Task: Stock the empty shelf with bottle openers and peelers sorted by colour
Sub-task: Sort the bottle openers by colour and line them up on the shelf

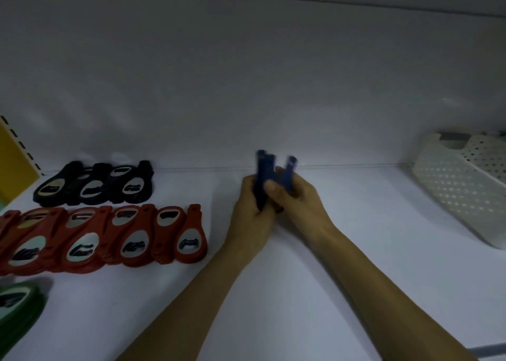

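We hold a bunch of blue tools (262, 169) upright over the middle of the white shelf (301, 292). Our left hand (250, 215) wraps round them, and our right hand (299, 196) grips them too. Black openers (93, 185), red openers (104, 237) and green openers (16, 308) lie on the left. A white basket (462, 188) sits far right.

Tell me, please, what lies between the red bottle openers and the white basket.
In the head view, only the left hand and right hand, both gripping blue tools; otherwise bare shelf.
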`<act>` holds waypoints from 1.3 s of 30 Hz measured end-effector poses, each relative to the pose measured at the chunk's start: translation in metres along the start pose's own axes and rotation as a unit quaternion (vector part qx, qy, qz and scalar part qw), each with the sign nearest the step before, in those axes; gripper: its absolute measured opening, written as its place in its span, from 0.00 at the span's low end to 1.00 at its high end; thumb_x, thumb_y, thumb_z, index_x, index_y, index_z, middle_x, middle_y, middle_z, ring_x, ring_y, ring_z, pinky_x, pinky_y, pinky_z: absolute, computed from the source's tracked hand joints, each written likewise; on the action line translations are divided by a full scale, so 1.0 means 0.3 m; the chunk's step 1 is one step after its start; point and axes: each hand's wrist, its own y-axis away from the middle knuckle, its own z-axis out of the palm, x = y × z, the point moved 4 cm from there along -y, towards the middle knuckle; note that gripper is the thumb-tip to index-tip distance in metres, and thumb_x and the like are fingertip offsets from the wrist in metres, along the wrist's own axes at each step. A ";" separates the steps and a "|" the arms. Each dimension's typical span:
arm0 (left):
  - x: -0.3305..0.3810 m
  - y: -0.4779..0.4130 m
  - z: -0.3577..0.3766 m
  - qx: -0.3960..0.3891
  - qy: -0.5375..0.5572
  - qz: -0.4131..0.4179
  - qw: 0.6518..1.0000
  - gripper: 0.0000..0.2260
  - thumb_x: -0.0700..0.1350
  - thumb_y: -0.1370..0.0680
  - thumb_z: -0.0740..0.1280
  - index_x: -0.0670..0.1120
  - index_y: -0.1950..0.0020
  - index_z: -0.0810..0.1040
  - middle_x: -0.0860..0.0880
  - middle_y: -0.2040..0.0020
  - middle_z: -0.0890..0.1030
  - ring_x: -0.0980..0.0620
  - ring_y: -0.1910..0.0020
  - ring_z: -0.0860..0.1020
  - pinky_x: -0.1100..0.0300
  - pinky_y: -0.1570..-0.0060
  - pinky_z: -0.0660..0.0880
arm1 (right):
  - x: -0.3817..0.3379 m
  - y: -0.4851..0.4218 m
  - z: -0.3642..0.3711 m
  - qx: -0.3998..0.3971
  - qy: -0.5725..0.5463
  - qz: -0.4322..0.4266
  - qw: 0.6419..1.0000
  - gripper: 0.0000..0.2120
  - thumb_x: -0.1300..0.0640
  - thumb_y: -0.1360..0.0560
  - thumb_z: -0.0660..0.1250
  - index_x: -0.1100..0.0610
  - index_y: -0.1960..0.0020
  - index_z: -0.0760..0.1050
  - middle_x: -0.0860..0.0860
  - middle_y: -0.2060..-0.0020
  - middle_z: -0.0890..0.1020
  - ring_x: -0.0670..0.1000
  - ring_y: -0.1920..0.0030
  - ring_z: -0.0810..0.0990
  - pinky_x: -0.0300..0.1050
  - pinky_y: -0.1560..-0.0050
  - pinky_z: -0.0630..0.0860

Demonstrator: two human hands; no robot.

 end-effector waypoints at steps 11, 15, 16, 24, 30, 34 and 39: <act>0.002 0.001 0.042 -0.045 -0.292 0.073 0.952 0.12 0.40 0.22 0.61 0.41 0.39 0.71 0.45 0.49 0.77 0.49 0.51 0.77 0.54 0.49 0.76 | 0.005 0.002 0.002 0.054 0.000 -0.027 0.998 0.10 0.59 0.26 0.71 0.57 0.45 0.78 0.52 0.50 0.83 0.46 0.48 0.82 0.37 0.47 0.78; -0.002 0.009 0.054 -0.053 -0.334 0.060 0.939 0.16 0.44 0.19 0.57 0.43 0.31 0.64 0.45 0.46 0.78 0.49 0.51 0.78 0.56 0.50 0.76 | 0.011 -0.007 -0.001 0.034 -0.076 0.058 0.995 0.17 0.57 0.26 0.70 0.70 0.45 0.76 0.67 0.52 0.80 0.59 0.51 0.81 0.52 0.45 0.78; 0.007 0.018 0.058 -0.050 -0.340 0.063 0.937 0.16 0.45 0.19 0.57 0.43 0.31 0.63 0.45 0.45 0.77 0.48 0.50 0.78 0.58 0.51 0.75 | 0.006 -0.005 0.004 0.029 -0.107 0.073 0.991 0.19 0.57 0.26 0.69 0.72 0.43 0.74 0.69 0.50 0.79 0.57 0.52 0.80 0.51 0.45 0.78; 0.171 0.022 -0.060 0.075 -0.195 0.058 0.976 0.11 0.40 0.19 0.58 0.44 0.37 0.67 0.50 0.50 0.75 0.49 0.50 0.77 0.72 0.57 0.70 | -0.185 -0.029 0.113 -0.081 -0.118 0.027 0.989 0.17 0.57 0.24 0.67 0.70 0.43 0.75 0.66 0.47 0.80 0.59 0.46 0.81 0.51 0.40 0.75; 0.298 0.047 -0.282 0.025 -0.109 0.070 0.991 0.15 0.39 0.19 0.58 0.51 0.38 0.57 0.56 0.48 0.73 0.56 0.59 0.80 0.67 0.61 0.77 | -0.264 -0.068 0.234 -0.213 -0.059 -0.015 0.975 0.13 0.62 0.24 0.66 0.60 0.40 0.78 0.54 0.50 0.85 0.52 0.49 0.83 0.44 0.45 0.78; 0.283 0.049 -0.391 0.059 -0.174 -0.001 0.983 0.29 0.44 0.19 0.60 0.50 0.25 0.45 0.51 0.47 0.76 0.54 0.58 0.80 0.65 0.57 0.78 | -0.221 -0.101 0.360 -0.217 -0.071 0.035 0.973 0.11 0.62 0.25 0.68 0.61 0.44 0.79 0.53 0.54 0.85 0.50 0.54 0.84 0.38 0.54 0.79; 0.259 0.112 -0.498 0.179 -0.420 0.060 0.888 0.29 0.49 0.21 0.62 0.42 0.24 0.56 0.43 0.30 0.68 0.46 0.31 0.66 0.56 0.34 0.65 | -0.136 -0.206 0.433 -0.097 -0.144 0.186 0.967 0.08 0.61 0.27 0.71 0.62 0.48 0.78 0.53 0.61 0.85 0.47 0.65 0.83 0.37 0.67 0.79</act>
